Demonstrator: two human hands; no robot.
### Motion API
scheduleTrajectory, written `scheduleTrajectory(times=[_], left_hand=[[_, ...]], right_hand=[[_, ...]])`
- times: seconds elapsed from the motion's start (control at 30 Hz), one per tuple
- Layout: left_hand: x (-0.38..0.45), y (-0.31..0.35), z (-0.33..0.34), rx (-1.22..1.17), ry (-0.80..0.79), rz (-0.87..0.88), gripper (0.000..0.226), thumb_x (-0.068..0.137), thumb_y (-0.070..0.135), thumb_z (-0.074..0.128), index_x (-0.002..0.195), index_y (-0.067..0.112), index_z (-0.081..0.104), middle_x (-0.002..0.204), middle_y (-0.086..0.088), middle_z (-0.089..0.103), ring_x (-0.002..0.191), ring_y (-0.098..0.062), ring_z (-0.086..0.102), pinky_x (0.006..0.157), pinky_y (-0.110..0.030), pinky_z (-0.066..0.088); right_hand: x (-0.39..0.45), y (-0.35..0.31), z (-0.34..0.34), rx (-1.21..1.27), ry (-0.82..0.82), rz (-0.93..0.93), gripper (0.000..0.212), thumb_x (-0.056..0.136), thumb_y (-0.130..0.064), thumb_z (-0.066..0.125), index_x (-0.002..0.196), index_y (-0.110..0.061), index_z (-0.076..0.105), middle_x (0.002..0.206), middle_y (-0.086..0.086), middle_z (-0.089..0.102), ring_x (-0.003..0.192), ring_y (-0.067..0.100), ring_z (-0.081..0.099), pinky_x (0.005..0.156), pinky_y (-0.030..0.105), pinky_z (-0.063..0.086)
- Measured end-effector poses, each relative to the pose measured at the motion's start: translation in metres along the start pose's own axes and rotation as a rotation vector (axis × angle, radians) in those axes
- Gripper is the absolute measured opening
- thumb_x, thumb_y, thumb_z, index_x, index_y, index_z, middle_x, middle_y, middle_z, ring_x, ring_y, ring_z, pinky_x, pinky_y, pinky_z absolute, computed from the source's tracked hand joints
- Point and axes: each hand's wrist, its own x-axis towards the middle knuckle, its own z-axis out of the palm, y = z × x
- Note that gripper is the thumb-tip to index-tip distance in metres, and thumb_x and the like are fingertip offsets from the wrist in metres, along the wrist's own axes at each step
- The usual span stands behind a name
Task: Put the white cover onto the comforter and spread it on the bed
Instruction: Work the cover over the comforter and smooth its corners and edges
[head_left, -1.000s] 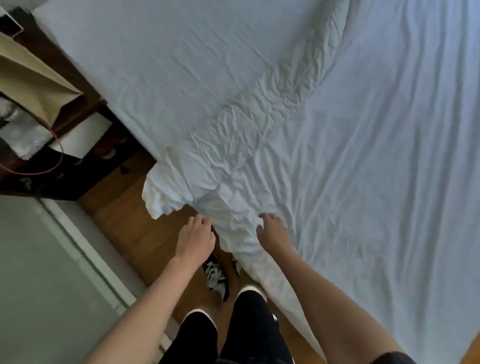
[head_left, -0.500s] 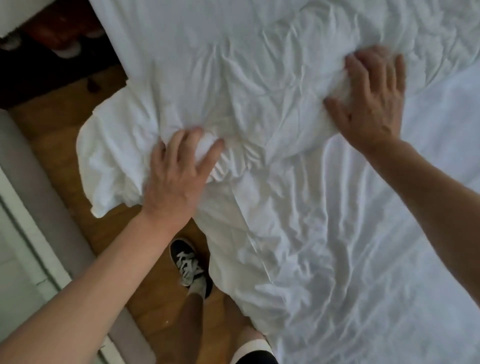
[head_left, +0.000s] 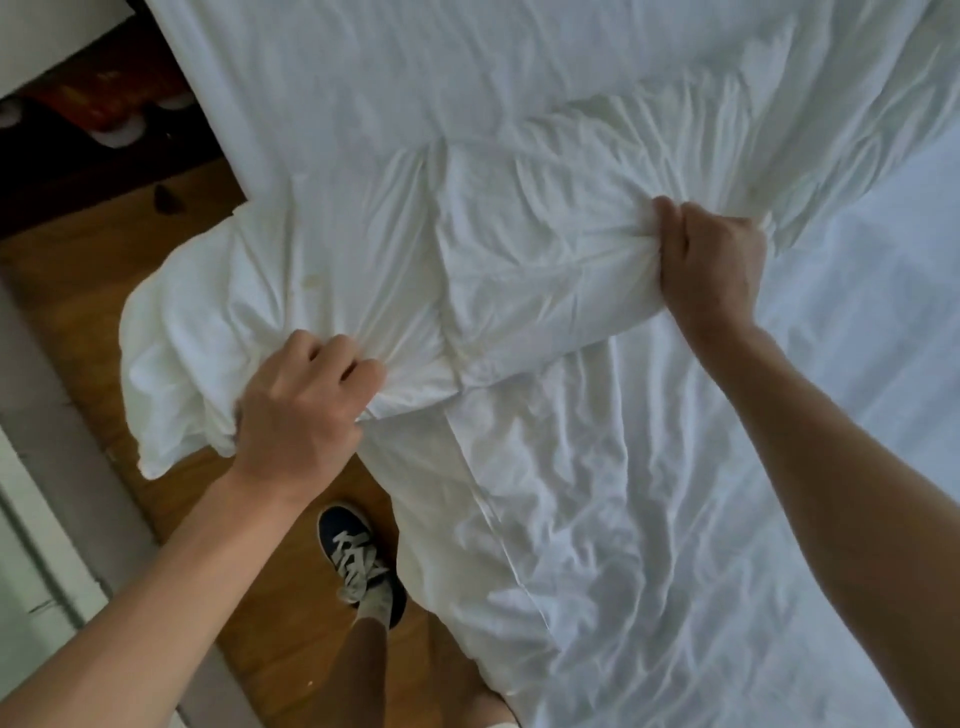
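A crumpled white comforter (head_left: 519, 270) lies bunched across the bed (head_left: 363, 67), its left end hanging off the mattress edge over the floor. A thin white cover (head_left: 649, 519) is spread flat beneath and in front of it, with a hemmed edge running down the middle. My left hand (head_left: 306, 410) grips a fistful of the comforter near its overhanging left end. My right hand (head_left: 711, 265) grips a bunch of the comforter further right on the bed. Both fists are closed tight on fabric.
Wooden floor (head_left: 93, 291) runs along the bed's left side, bounded by a pale wall or baseboard (head_left: 31, 519). My dark sneaker (head_left: 358, 556) stands close to the bed edge. Dark furniture with items (head_left: 93, 93) sits at the upper left.
Both hands went from lying flat with spread fingers on the comforter to clenching it in fists. The bunched comforter has been drawn nearer, and the camera sits closer over the bed.
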Motion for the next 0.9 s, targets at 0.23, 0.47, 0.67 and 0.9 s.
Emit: scheduleTrajectory(times=[0.23, 0.47, 0.67, 0.9], left_hand=[[-0.033, 0.030, 0.030, 0.085, -0.030, -0.097, 0.029, 0.080, -0.009, 0.038, 0.093, 0.010, 0.055, 0.080, -0.013, 0.059, 0.071, -0.029, 0.045, 0.059, -0.041, 0.039], [0.037, 0.090, 0.013, -0.073, 0.196, -0.266, 0.011, 0.081, 0.008, 0.055, 0.074, 0.010, 0.063, 0.076, -0.005, 0.063, 0.073, -0.022, 0.047, 0.076, -0.039, 0.030], [0.180, 0.069, 0.021, -0.146, -0.008, -0.336, 0.029, 0.083, 0.018, 0.056, 0.110, 0.008, 0.061, 0.113, -0.017, 0.058, 0.102, -0.037, 0.054, 0.086, -0.045, 0.039], [0.235, 0.020, 0.047, -0.051, -0.453, -0.538, 0.074, 0.092, 0.068, 0.029, 0.140, 0.014, 0.041, 0.137, -0.018, 0.049, 0.123, -0.038, 0.047, 0.097, -0.046, 0.036]], right_hand=[[-0.022, 0.010, 0.028, 0.055, -0.038, -0.020, 0.046, 0.098, -0.039, 0.037, 0.057, -0.017, 0.039, 0.051, 0.014, 0.057, 0.045, 0.033, 0.054, 0.052, 0.029, 0.028], [0.018, 0.008, 0.015, 0.205, -0.064, 0.140, 0.035, 0.095, -0.039, 0.050, 0.070, -0.015, 0.046, 0.053, -0.011, 0.041, 0.049, 0.010, 0.041, 0.057, 0.029, 0.029], [0.097, 0.002, 0.011, 0.054, 0.137, 0.042, 0.023, 0.091, -0.029, 0.043, 0.096, -0.013, 0.059, 0.091, 0.001, 0.061, 0.086, 0.020, 0.053, 0.069, 0.025, 0.028], [0.175, 0.025, 0.038, -0.192, -0.229, -0.249, 0.049, 0.099, -0.037, 0.026, 0.097, -0.006, 0.064, 0.107, 0.019, 0.066, 0.100, 0.036, 0.056, 0.098, 0.040, 0.033]])
